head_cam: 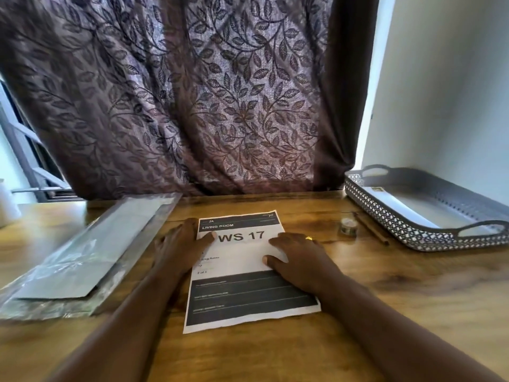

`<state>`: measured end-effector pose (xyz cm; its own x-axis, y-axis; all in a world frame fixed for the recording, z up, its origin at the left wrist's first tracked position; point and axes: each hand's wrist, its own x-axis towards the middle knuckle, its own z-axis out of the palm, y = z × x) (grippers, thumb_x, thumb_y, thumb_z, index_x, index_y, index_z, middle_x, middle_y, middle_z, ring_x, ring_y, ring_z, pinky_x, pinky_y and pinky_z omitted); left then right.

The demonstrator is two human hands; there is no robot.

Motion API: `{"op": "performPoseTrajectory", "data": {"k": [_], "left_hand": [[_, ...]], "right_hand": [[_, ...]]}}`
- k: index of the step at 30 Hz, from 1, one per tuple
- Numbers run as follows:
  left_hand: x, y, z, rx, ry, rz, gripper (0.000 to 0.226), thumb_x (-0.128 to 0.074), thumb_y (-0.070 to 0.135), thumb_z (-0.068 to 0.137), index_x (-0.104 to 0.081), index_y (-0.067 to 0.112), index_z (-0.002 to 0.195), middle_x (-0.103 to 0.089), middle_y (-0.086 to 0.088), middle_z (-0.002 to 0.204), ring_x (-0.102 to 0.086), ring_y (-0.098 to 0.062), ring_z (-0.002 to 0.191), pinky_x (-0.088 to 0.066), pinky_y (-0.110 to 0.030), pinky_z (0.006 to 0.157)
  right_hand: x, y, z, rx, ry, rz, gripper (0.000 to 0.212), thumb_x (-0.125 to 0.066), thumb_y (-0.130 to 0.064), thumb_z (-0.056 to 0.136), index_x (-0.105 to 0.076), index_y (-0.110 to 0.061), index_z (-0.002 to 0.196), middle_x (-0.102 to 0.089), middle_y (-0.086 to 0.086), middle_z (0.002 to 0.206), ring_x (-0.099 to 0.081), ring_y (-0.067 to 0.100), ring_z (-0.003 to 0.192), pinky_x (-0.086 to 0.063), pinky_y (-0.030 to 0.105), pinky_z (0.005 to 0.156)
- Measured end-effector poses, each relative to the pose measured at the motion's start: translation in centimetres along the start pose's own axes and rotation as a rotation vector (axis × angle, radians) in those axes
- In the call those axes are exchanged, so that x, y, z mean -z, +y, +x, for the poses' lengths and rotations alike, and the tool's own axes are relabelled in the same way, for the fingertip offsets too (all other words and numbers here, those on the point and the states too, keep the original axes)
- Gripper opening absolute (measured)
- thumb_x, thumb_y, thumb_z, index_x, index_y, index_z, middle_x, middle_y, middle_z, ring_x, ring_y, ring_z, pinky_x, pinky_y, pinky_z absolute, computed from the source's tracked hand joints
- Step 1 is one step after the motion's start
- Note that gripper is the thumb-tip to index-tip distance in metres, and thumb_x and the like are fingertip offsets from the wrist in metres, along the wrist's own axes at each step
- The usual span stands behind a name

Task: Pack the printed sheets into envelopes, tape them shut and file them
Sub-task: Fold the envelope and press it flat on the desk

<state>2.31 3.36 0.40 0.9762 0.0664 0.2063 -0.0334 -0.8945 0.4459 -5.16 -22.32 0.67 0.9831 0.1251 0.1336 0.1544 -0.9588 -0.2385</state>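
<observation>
Room: wooden table [385, 299] set against a purple leaf-patterned curtain [192, 92].
Task's thing: white printed sheet headed "WS 17" [248, 293], flat beneath both grips, its dark lower block nearer the person than either.
Left grip [179, 249]: fingers straight along the sheet's left edge, thumb on the print, clamping nothing.
Right grip [300, 260]: spread flat on the sheet's right half, holding nothing.
Supplies: silver-grey envelopes in a clear wrapper [91, 244] left of the left grip; small tape roll [348, 226] just right of the right grip; grey perforated tray [399, 224] farther right.
Step in hand: probably squaring the sheet for folding. Pin it with one grip, lift the near edge with the other, and match the corners before creasing.
Hard to tell: the small print is blurred. Whether more sheets lie underneath cannot be seen. The pale item in the tray is partly hidden.
</observation>
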Motion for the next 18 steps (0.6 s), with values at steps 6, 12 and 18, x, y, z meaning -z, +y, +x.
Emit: {"op": "performPoseTrajectory", "data": {"k": [6,12,18], "left_hand": [[0.3,0.4,1.2,0.024,-0.037,-0.416,0.075,-0.072,0.06,0.078,-0.043,0.028,0.14,-0.07,0.004,0.117,-0.065,-0.024,0.108,-0.047,-0.052,0.101],[0.5,-0.6,2.4,0.015,-0.015,-0.736,0.061,-0.079,0.023,0.076,-0.053,0.023,0.131,-0.075,0.002,0.108,-0.073,-0.016,0.093,-0.06,-0.041,0.079],[0.3,-0.1,1.9,-0.019,0.002,-0.961,0.051,-0.07,-0.002,0.087,-0.056,0.02,0.131,-0.077,-0.005,0.101,-0.077,-0.019,0.084,-0.063,-0.035,0.07]], "right_hand": [[0.3,0.0,0.1,-0.029,0.001,0.08,0.058,-0.053,-0.063,0.094,-0.049,-0.036,0.145,-0.042,-0.011,0.157,-0.036,0.015,0.145,-0.03,0.044,0.121],[0.4,0.5,0.3,-0.059,0.029,0.194,0.043,-0.065,-0.055,0.091,-0.059,-0.038,0.13,-0.053,-0.014,0.146,-0.048,0.01,0.132,-0.044,0.034,0.109],[0.4,1.5,1.5,-0.147,0.179,0.376,0.03,-0.067,-0.038,0.094,-0.059,-0.029,0.121,-0.061,-0.007,0.11,-0.056,0.011,0.097,-0.04,0.016,0.069]]}}
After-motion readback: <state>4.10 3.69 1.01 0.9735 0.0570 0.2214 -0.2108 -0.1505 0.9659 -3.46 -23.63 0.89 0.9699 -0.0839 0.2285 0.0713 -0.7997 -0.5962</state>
